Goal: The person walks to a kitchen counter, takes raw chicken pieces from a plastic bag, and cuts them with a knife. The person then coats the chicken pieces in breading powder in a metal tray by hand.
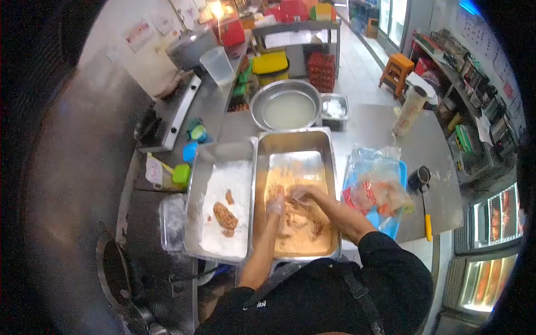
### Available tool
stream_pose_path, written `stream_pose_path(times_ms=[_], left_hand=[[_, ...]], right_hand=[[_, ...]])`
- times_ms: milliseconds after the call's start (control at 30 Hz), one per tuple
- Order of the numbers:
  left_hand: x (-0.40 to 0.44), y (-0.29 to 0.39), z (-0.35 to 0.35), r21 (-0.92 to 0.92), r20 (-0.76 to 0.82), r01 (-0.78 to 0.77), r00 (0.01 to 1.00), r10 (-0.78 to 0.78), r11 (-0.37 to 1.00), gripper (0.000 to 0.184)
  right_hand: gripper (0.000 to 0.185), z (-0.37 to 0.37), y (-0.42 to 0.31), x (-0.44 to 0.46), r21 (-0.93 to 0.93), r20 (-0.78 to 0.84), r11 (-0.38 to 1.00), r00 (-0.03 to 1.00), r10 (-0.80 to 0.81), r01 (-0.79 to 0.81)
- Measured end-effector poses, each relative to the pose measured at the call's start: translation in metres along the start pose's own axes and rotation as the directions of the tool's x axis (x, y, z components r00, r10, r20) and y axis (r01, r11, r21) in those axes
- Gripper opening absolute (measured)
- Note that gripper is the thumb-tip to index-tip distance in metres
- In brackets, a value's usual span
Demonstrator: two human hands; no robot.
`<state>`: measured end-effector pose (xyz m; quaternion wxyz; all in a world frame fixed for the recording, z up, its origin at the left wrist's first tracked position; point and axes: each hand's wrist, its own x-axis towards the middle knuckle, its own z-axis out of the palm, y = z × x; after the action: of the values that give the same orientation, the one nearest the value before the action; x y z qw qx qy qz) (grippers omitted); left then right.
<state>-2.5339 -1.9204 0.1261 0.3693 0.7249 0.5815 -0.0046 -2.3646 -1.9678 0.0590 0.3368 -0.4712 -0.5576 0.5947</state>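
Observation:
Both hands wear thin clear gloves and are inside the right metal tray [333, 167], which holds orange-tan breading [301, 245]. My left hand [275, 202] is at the tray's left side, closed around a coated piece [276, 191]. Just right of it, my right hand [301, 194] bends down toward the breading; its fingertips are too blurred to make out. More coated pieces [296, 216] lie below the hands. In the left metal tray [188, 223], a coated piece [225, 216] and smaller bits rest on white powder [237, 184].
Behind the trays stand a wide metal bowl [289, 109] of cloudy liquid and a small metal container [335, 107]. To the right are a blue tray [393, 230] with plastic bags, a black cup [419, 177] and a yellow-handled tool [428, 226]. A clear container [172, 223] sits left.

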Motion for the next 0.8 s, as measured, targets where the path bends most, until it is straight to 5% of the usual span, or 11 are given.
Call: stream_pose_path(times_ms=[33,67,133,233,300,367,433,567,667,767,800], left_hand=[[-0.008,0.008,-0.006,0.039,0.044,0.001,0.999,-0.002,0.999,0.072],[-0.005,0.0,-0.001,0.081,0.125,-0.149,0.982,0.138,0.986,0.077],[-0.059,0.035,-0.031,0.101,0.135,0.101,0.984,-0.114,0.99,0.077],[-0.118,0.051,-0.056,0.051,0.275,0.103,0.955,-0.113,0.993,0.066],[-0.109,0.027,-0.031,0.224,0.353,-0.263,0.919,0.173,0.938,0.07],[-0.088,0.009,-0.01,0.457,0.61,-0.659,0.721,0.328,0.597,0.062],[-0.096,0.015,-0.016,0.067,0.391,-0.3,0.885,0.251,0.952,0.065],[-0.015,-0.029,0.041,-0.013,0.459,-0.159,0.876,0.147,0.987,0.072],[-0.067,-0.002,-0.02,-0.034,0.421,-0.201,0.886,0.196,0.979,0.073],[-0.092,0.0,-0.036,0.028,0.373,-0.058,0.927,0.043,0.998,0.066],[-0.086,-0.023,-0.015,-0.077,0.337,-0.029,0.94,0.054,0.997,0.064]], right_hand=[[0.015,0.008,-0.05,-0.016,-0.293,0.067,0.954,0.993,0.092,-0.069],[0.016,0.014,-0.093,-0.018,-0.798,0.123,0.597,0.948,0.293,-0.081],[0.018,0.022,-0.076,-0.035,-0.835,0.115,0.549,0.966,0.232,-0.032],[0.035,0.074,-0.118,-0.082,-0.792,-0.085,0.54,0.927,0.365,-0.285],[0.046,0.102,-0.116,-0.099,-0.765,-0.221,0.51,0.905,0.364,-0.392],[0.049,0.11,-0.076,-0.096,-0.762,-0.314,0.475,0.893,0.324,-0.44],[0.05,0.115,-0.058,-0.089,-0.777,-0.414,0.367,0.855,0.314,-0.511],[0.051,0.081,-0.092,-0.067,-0.81,-0.387,0.341,0.872,0.299,-0.477],[0.046,0.04,-0.075,-0.047,-0.923,0.106,0.368,0.843,0.528,-0.115],[0.04,0.009,-0.087,-0.08,-0.612,-0.218,0.738,0.958,0.188,-0.284],[0.04,0.002,-0.052,-0.078,-0.472,-0.204,0.792,0.922,0.329,-0.387]])
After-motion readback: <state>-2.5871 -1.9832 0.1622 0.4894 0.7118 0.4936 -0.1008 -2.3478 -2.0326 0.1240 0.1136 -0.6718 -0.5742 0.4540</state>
